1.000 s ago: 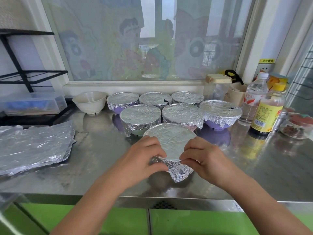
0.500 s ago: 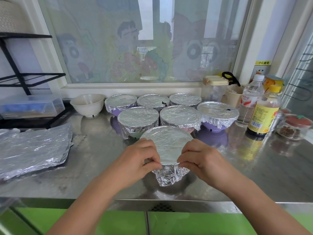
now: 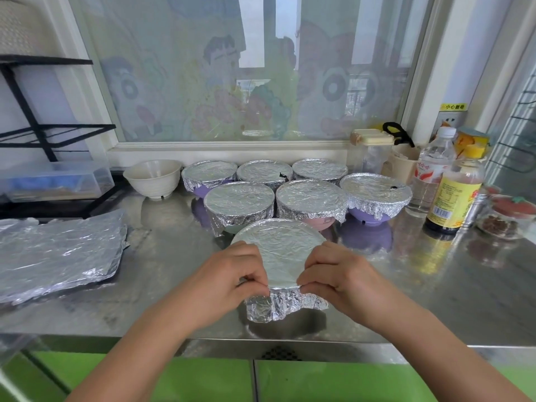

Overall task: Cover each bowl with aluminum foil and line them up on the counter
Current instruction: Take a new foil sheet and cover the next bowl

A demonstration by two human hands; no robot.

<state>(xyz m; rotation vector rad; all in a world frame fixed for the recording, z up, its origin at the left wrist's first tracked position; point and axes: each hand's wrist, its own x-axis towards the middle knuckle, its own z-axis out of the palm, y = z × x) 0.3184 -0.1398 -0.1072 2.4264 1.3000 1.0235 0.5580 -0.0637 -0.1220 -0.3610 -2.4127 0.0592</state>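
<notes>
A foil-covered bowl (image 3: 280, 250) stands at the front middle of the steel counter (image 3: 435, 285). My left hand (image 3: 229, 277) and my right hand (image 3: 333, 274) pinch the foil at the near rim, one on each side, with crumpled foil hanging below them. Behind it stand several bowls covered in foil in two rows, among them one (image 3: 239, 203) at front left and a purple one (image 3: 375, 192) at right. An uncovered white bowl (image 3: 152, 177) sits left of the back row.
Loose foil sheets (image 3: 58, 250) lie at the left. A black rack (image 3: 43, 132) holds a clear plastic box (image 3: 52, 181). Bottles (image 3: 452, 195), a cup and small containers crowd the right by the window. The counter's front edge runs close below the bowl.
My fingers have slid along the near rim toward each other, pressing the foil down. The view has tipped slightly; the other bowls have not moved.
</notes>
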